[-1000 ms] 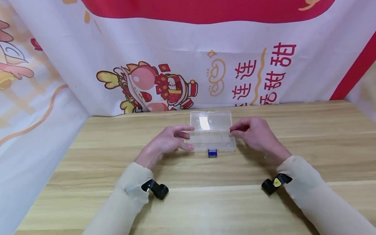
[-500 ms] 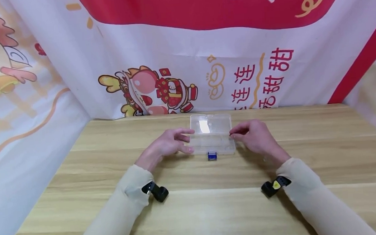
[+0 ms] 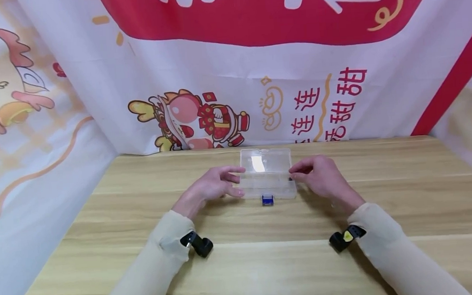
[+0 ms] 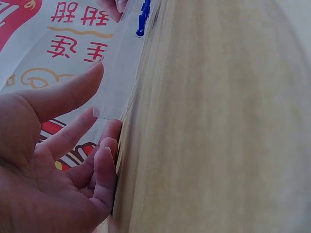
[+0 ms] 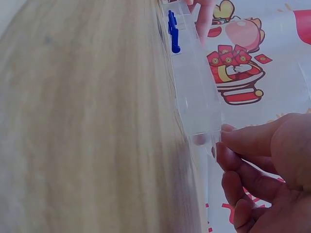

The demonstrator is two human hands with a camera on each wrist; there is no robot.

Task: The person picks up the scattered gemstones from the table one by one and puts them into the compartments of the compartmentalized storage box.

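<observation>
A clear plastic box (image 3: pixel 266 191) stands with its lid (image 3: pixel 271 159) raised at the back and a blue latch (image 3: pixel 267 201) on its front. At the box's left end is my left hand (image 3: pixel 215 184), thumb and forefinger fairly straight and spread along that end; whether they press on it I cannot tell. My right hand (image 3: pixel 320 175) is at the opposite end, thumb and forefinger brought together at the corner. They pinch a small dark piece (image 5: pixel 213 151), mostly hidden by the fingertips and too small to make out.
Box and forearms are on a wood-grain table (image 3: pixel 264 272). A printed white and red cloth (image 3: pixel 215 67) hangs just behind the box, and another cloth (image 3: pixel 57 145) borders the left side. Both wrists carry black cameras.
The head view tilts slightly upward, so everything sits lower in the picture. The dark piece shows slightly lower against my right fingertips. My left hand keeps its place at the box.
</observation>
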